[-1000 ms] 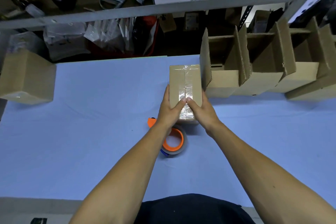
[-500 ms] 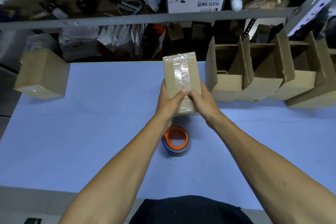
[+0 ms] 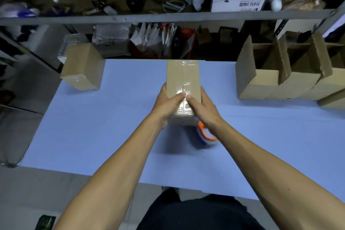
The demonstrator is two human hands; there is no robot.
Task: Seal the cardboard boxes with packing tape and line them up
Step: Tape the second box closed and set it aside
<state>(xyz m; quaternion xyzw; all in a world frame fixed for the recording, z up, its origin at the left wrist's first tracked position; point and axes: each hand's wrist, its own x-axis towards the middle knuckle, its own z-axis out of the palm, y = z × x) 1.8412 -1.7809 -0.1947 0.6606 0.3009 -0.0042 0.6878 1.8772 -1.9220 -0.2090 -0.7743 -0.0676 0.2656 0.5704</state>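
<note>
Two hands are closed around a taped box [image 3: 182, 78] near the middle of the table [image 3: 115, 117]: the left hand [image 3: 165, 105] grips its left side, the right hand [image 3: 202, 107] its right side, and both thumbs are pressed on the tape seam on top (almost touching). A tape roll [image 3: 206, 136] is seen just behind the right wrist. One sealed box [image 3: 83, 67] stands at the far left corner. Open boxes [image 3: 280, 73] are lined along the far right edge.
</note>
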